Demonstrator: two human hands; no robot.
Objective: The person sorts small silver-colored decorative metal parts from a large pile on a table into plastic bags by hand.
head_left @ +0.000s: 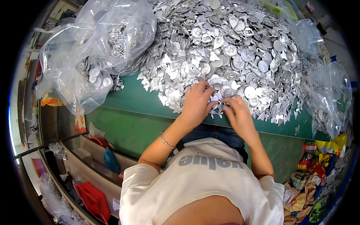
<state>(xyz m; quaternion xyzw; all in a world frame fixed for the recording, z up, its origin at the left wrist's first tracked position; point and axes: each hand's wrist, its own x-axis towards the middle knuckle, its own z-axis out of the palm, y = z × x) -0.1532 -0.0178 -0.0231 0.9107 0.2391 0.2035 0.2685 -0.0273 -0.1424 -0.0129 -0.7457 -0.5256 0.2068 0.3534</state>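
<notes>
A large heap of small silver-coloured metal pieces covers the green table; flat discs, butterfly shapes and openwork ornaments show among them. At the heap's near edge my left hand bends its fingers over the pieces, with thumb and index finger around a small silver metal piece. Close by on the right, my right hand has its thumb and fingertips drawn together at the same spot, on a small metal piece too tiny to identify. Part of what lies between the hands is hidden by the fingers.
Clear plastic bags with metal rings and discs stand left of the heap. Another clear bag of metal pieces hangs at the table's right edge. Below left are wooden compartments and a red plastic container; colourful packaging lies lower right.
</notes>
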